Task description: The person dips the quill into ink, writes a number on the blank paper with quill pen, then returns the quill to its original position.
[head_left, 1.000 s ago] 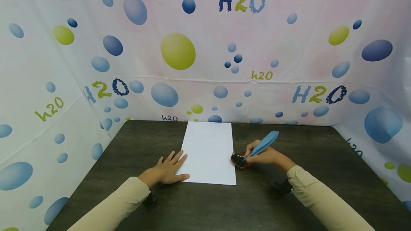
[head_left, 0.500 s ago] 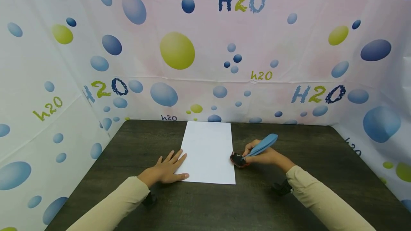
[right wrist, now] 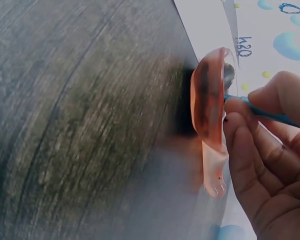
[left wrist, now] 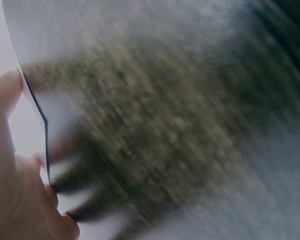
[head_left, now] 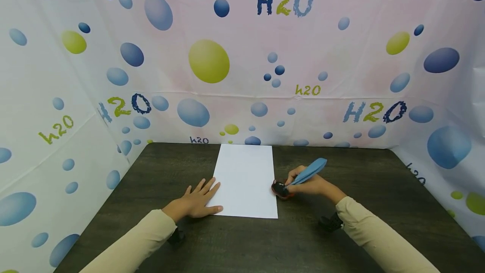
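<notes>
Your left grip (head_left: pixel 197 202) lies spread over the left edge of the white sheet (head_left: pixel 246 180) on the bench (head_left: pixel 235 243); best press evenly there. Your right grip (head_left: pixel 312 185) pinches the blue feather-shaped tool (head_left: pixel 310 171) above the reddish dish (right wrist: pixel 209 100), by the sheet's right edge. Tip unclear; work it gently, without nudging the dish.
</notes>
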A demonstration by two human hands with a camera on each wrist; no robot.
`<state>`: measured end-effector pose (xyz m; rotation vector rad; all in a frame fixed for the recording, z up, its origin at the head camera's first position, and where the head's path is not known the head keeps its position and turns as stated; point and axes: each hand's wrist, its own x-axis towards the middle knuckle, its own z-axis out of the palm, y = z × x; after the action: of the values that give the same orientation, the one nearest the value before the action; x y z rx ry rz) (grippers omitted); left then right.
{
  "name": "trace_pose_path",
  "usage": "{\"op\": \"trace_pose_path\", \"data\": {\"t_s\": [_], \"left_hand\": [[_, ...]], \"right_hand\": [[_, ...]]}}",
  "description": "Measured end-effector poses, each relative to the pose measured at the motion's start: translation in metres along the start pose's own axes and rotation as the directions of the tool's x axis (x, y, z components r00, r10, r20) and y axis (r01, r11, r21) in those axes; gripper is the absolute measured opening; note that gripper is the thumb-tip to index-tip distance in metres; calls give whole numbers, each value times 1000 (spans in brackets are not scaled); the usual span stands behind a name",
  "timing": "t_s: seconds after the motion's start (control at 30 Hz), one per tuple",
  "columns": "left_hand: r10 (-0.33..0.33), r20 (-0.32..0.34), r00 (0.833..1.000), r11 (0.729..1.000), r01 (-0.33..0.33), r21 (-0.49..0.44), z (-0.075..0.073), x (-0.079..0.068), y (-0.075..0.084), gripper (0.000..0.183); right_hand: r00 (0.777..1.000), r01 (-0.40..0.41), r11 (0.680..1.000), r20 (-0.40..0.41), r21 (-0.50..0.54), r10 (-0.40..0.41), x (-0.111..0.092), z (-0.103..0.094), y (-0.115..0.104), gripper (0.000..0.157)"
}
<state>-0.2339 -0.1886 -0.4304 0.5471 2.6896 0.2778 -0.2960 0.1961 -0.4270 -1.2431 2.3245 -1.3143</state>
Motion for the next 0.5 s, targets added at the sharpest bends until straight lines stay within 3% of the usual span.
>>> {"op": "trace_pose_path", "data": {"t_s": [0.5], "left_hand": [[0,-8,1000,1000,-1,-11,-1,0,0,83]], "right_hand": [[1000,-18,1000,-19,7,19,-2,3,-2,8]]}}
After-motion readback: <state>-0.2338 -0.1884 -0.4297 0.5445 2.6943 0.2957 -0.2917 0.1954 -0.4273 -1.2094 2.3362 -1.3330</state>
